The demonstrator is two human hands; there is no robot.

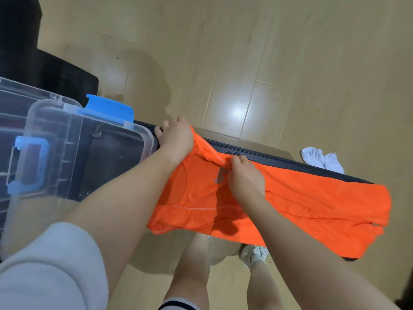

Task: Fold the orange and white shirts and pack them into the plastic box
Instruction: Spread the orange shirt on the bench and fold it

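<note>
An orange shirt (301,204) lies spread across a narrow dark table (290,161), its lower part hanging over the near edge. My left hand (176,136) grips the shirt's far-left part at the table's far edge. My right hand (244,177) pinches a fold of the orange cloth near the shirt's middle, by a grey print. A clear plastic box (73,144) with blue latches stands on the table's left end, right beside my left hand. White cloth (321,161) lies on the floor beyond the table; I cannot tell whether it is the white shirt.
A black chair (44,63) stands behind the box at the upper left. Light wooden floor (268,63) surrounds the table. My legs and a white shoe (254,253) are under the table's near edge.
</note>
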